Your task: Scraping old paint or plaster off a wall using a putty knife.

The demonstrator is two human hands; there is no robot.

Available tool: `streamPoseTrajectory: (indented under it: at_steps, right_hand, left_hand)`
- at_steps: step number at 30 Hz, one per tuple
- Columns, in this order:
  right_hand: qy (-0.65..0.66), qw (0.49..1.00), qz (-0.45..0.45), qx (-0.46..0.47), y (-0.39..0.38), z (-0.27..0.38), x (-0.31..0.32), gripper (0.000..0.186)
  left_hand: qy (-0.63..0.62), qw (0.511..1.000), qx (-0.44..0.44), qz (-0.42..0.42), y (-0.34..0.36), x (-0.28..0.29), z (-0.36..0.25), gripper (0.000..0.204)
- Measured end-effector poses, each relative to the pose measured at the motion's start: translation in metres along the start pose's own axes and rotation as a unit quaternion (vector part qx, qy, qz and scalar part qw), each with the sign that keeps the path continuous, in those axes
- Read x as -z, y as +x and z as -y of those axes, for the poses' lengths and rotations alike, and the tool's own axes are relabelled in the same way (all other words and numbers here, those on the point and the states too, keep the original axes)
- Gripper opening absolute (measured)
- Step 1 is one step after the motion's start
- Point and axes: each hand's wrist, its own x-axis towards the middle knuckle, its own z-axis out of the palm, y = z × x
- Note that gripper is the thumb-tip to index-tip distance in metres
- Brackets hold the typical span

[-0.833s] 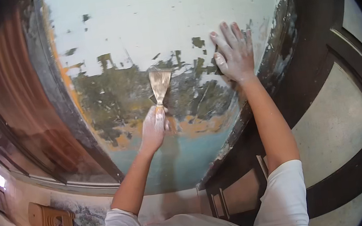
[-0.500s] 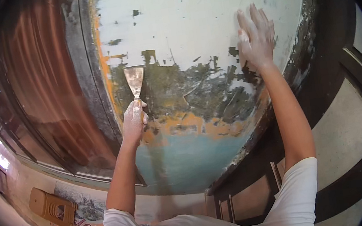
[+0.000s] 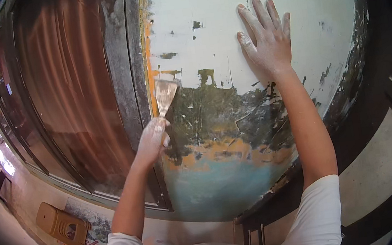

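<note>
My left hand [image 3: 153, 140] is closed round the handle of a putty knife [image 3: 168, 95], whose wide, smeared metal blade points up along the left edge of the wall [image 3: 220, 2]. The blade lies over the border between an orange strip and a dark bare patch [image 3: 213, 105]. On the pale upper part of the wall, my right hand [image 3: 268, 40] rests flat with its fingers spread, holding nothing. White dust coats both hands. Below the dark patch run a ragged orange band [image 3: 214, 149] and a blue-green painted area [image 3: 213, 184].
A dark wooden frame [image 3: 121, 48] with a reddish-brown curtain [image 3: 66, 79] behind glass borders the wall on the left. At the lower left a brown plastic stool [image 3: 61, 224] is on the floor. Dark framed panels [image 3: 375, 149] stand on the right.
The putty knife's blade has tilted to the right and come closer to the wall's left edge. My right hand has moved left across the pale surface, its fingers spreading wider. The view has shifted.
</note>
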Motion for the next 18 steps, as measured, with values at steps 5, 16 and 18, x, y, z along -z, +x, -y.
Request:
streamPoseTrajectory:
  at_steps: [5, 16, 18]
  right_hand:
    - [0.004, 1.0, -0.01, -0.006, 0.002, 0.008, -0.001, 0.057]
    - [-0.015, 0.999, -0.014, -0.037, -0.01, 0.011, -0.008, 0.056]
    - [-0.019, 0.999, -0.027, -0.029, -0.012, 0.008, -0.009, 0.055]
  left_hand:
    - [-0.003, 1.0, -0.024, 0.02, -0.018, -0.005, 0.052, 0.037]
    - [-0.039, 0.998, -0.03, 0.045, 0.0, 0.003, 0.038, 0.032]
    - [-0.012, 0.998, -0.055, 0.035, 0.014, 0.008, 0.016, 0.034]
